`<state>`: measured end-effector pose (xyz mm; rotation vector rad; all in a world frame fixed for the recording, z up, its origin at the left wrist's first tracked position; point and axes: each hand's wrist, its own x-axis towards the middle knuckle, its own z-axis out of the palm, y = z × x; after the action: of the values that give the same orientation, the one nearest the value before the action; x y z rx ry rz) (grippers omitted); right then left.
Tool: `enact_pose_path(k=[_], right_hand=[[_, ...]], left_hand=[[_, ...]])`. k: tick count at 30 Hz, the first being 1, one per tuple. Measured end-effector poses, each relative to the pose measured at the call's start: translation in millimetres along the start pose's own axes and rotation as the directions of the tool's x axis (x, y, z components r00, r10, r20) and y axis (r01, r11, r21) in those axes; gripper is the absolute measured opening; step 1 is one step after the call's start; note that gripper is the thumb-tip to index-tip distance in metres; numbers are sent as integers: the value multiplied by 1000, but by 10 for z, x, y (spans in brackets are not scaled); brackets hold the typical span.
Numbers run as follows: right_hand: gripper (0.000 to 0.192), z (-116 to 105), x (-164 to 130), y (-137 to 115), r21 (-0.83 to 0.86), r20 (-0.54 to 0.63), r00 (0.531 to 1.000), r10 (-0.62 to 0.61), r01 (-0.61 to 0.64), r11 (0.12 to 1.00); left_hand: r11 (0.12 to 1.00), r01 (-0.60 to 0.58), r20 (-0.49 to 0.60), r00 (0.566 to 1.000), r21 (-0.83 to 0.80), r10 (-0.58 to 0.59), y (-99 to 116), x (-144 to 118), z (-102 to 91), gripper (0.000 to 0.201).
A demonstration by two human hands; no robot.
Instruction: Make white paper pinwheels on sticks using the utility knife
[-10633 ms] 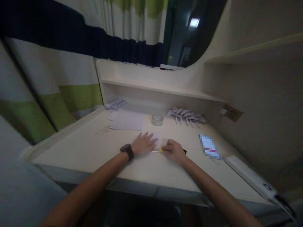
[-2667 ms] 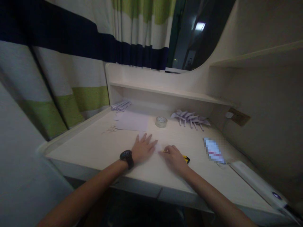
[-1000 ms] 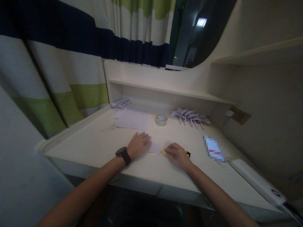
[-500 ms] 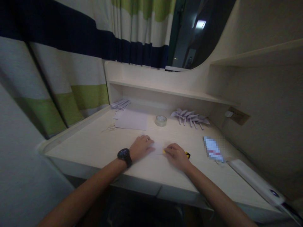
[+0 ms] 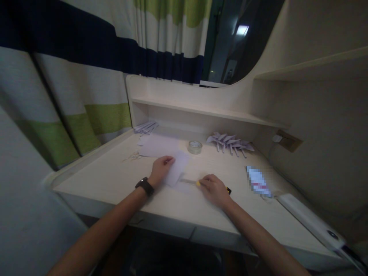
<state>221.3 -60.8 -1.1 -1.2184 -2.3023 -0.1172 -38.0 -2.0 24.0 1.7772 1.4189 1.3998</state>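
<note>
My left hand (image 5: pixel 161 171), with a dark watch on its wrist, pinches the left edge of a small white sheet of paper (image 5: pixel 177 168). The paper is raised and tilted off the desk. In my right hand (image 5: pixel 213 188) is a yellow and black utility knife (image 5: pixel 198 183). Its long blade extends left, low over the desk, with the tip close to the paper's lower corner; whether they touch I cannot tell. The knife's black end shows behind the hand.
Larger white sheets (image 5: pixel 159 145) lie at the back left, by several rolled paper sticks (image 5: pixel 146 127). A tape roll (image 5: pixel 195 147) sits behind my hands. Several paper pinwheels (image 5: pixel 230 142) lie at the back right. A phone (image 5: pixel 258 182) and a white power strip (image 5: pixel 312 220) are on the right.
My left hand has moved left and up, lifting the small sheet off the desk and turning it. The knife's blade now shows uncovered. My right hand has hardly moved.
</note>
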Motion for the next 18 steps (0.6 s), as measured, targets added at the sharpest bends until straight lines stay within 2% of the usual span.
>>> enact_pose_path(k=[4,8,11,14,18], right_hand=[[18,-19,12,22,-94,5,996,93,-92,991],[20,-96,21,112,-230,-26,959,281,-280,932],[24,-172,22,190,-285,-32,910,414,-405,868],[26,-223,21,234,-321,-38,877,479,-465,825],[27,-241,10,266,-340,-67,864,499,-490,803]], left_hand=[[971,120,-111,983,-208,-145,-39,29,-26,28],[918,206,-183,943,-339,-279,-95,52,-29,30],[906,247,-338,868,-344,-364,-160,112,-41,28],[921,266,-464,802,-285,-375,-200,167,-55,26],[933,263,-464,813,-246,-352,-188,173,-46,27]])
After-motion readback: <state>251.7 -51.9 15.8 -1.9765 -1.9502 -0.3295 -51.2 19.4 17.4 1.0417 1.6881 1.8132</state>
